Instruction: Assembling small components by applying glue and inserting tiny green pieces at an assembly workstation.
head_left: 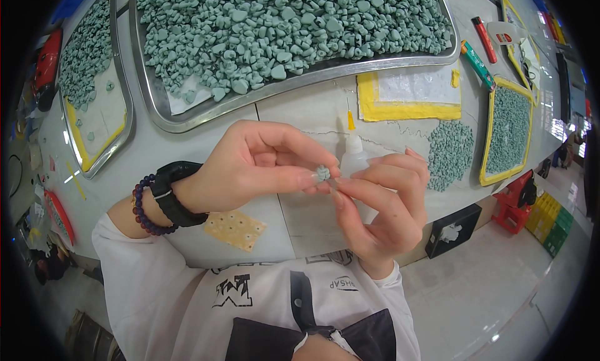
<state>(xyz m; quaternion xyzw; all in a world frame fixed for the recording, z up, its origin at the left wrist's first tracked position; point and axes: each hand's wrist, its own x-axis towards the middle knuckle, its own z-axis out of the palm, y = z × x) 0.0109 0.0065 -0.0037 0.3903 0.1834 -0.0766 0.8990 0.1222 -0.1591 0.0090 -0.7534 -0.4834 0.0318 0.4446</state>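
— What are the hands doing right now?

— The left hand [262,164] is pinching a small grey-green floret piece [322,172] between thumb and fingertips, closed tight on it, above the near edge of the table [312,120]. The right hand [381,205] is wrapping around a small white glue bottle [353,160] with a yellow nozzle pointing up, while its fingertips are meeting the left hand's right at the piece. So both hands are working together, touching.

— How is that piece likely to handle?

— I am judging it as very light and rigid, probably a little brittle at its petal-like edges. It is tiny, so it is sitting only on the fingertips; gripping by the sides is looking safest, leaving the face free.

— And the bottle?

— Light, soft-walled plastic by the look of it; it is being held around the body, so a squeeze would push glue out.

— What is lying around them?

— A large metal tray [187,120] heaped with similar grey-green pieces is sitting just beyond the hands, a second tray [128,105] is lying to the left, and a loose pile [450,152] is resting to the right beside a yellow-rimmed tray [487,136].
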